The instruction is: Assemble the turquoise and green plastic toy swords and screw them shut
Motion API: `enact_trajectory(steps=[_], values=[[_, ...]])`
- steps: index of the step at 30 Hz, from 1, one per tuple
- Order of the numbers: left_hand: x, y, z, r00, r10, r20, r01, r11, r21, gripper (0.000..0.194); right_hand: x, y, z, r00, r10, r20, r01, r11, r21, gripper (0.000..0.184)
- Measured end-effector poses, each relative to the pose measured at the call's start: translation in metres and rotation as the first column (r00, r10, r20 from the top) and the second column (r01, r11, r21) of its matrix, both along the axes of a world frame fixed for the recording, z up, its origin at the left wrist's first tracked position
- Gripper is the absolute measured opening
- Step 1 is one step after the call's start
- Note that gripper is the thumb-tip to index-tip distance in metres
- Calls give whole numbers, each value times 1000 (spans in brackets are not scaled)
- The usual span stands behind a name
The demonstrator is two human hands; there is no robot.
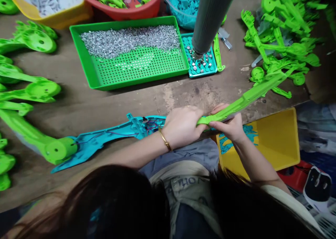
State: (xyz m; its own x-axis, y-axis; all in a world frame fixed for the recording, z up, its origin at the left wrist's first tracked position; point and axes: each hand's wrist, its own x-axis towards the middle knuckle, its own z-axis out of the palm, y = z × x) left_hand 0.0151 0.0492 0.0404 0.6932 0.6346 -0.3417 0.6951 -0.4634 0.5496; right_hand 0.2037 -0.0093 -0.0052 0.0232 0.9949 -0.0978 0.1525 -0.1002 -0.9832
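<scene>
My right hand [231, 125] is closed around a long bright green plastic part [246, 99], thumb on its near end, the far end slanting up to the right. My left hand [183, 123], with a gold bracelet at the wrist, curls over a blue plastic shell [115, 132], its fingertips against the green part's near end. The shell lies open side up along the table's front edge, with thin dark red wires and a small black piece inside. My hands hide its right end and where it meets the green part.
A green tray [105, 81] of small screws lies ahead, beside a turquoise tray [202, 72] of metal pieces under a grey cylindrical tool [212, 18]. Green parts [280, 39] pile up right; others [39, 88] lie left. A yellow bin [280, 137] stands below the edge.
</scene>
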Motion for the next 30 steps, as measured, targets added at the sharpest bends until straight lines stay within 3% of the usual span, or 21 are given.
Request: enact_trajectory(steps=[3, 7, 14, 16, 18, 21, 23, 26, 30], values=[[-1, 2, 0, 1000, 7, -1, -7, 1000, -5, 33, 0, 1, 2, 997, 1, -81, -9, 994, -107, 38], [0, 8, 3, 998, 20, 51, -19, 999, -29, 36, -1, -7, 1, 987, 57, -152, -95, 963, -253, 61], [4, 14, 4, 997, 55, 52, -51, 995, -87, 36, -11, -28, -10, 999, 5, 45, 4, 980, -198, 52], [3, 14, 3, 997, 47, 54, -42, 994, -102, 35, 0, -17, -3, 993, 119, -6, -117, 964, -238, 52], [3, 15, 2, 997, 52, 49, -45, 991, -127, 36, 17, 5, 12, 986, 149, -77, -162, 962, -218, 53], [4, 14, -2, 998, 55, 29, -51, 989, -138, 37, 40, 47, 37, 988, -121, -92, 119, 993, -25, 49], [5, 13, -5, 999, 45, 19, -42, 991, -130, 37, 46, 70, 46, 981, -178, -76, 181, 983, 32, 45], [8, 10, -11, 998, 52, 21, -48, 987, -155, 38, 42, 88, 43, 982, -169, -78, 173, 984, 48, 39], [16, 3, -18, 997, 65, 35, -57, 978, -203, 39, 41, 96, 11, 970, -214, -114, 218, 976, 16, 32]])
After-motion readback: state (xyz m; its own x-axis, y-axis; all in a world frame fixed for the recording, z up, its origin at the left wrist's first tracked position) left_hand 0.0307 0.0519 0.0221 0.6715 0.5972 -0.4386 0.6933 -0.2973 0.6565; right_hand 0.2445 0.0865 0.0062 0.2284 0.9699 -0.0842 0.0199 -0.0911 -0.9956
